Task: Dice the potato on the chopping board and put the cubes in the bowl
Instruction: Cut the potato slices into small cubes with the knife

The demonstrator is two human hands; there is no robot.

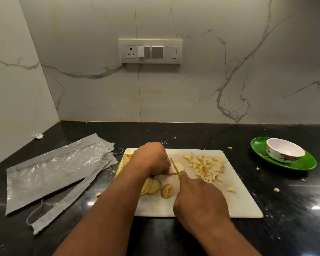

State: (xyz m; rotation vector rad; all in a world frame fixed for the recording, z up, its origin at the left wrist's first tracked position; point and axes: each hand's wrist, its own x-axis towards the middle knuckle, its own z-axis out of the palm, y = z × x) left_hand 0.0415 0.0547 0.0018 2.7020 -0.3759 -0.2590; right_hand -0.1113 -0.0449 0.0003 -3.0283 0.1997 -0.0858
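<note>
A white board [192,206] is laid on the counter. Pale potato cubes [205,167] are heaped at its back right, slices [151,187] fanned front left. A white bowl [284,151] stands well apart, right.

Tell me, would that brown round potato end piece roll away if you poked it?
Probably not. The potato end piece lies flat on the chopping board, so it would likely slide, not roll. Its cut face may be damp and a bit slippery. It looks small and light, easy to nudge.
</note>
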